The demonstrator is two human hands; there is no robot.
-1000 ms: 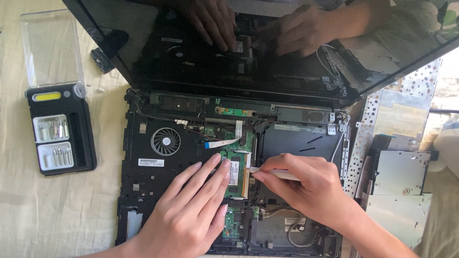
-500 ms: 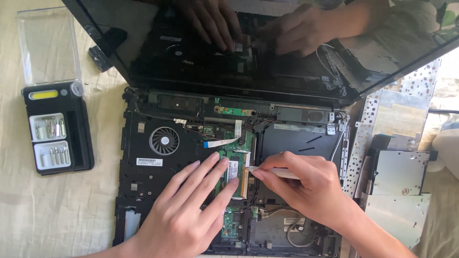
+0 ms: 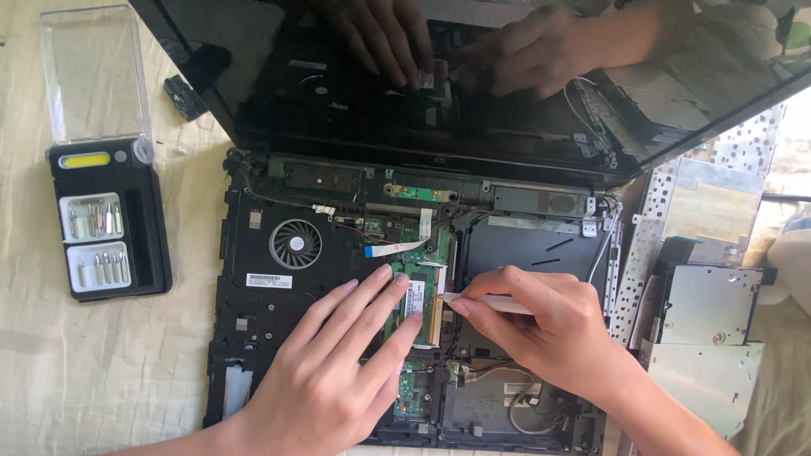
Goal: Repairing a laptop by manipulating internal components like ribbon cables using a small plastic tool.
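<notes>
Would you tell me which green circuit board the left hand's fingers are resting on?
The left hand rests on the upright middle board, not the long one under the screen.

Hands at work inside an opened laptop (image 3: 338,279)

Left hand (image 3: 325,380) flat, fingertips on green memory module (image 3: 420,297); right hand (image 3: 541,325) pinching a white tool (image 3: 494,302) at its edge. Bit case (image 3: 106,224) lying left.

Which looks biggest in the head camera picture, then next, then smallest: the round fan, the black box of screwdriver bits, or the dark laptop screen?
1. Laptop screen, biggest by far.
2. Black box of screwdriver bits.
3. Round fan, smallest.
</notes>
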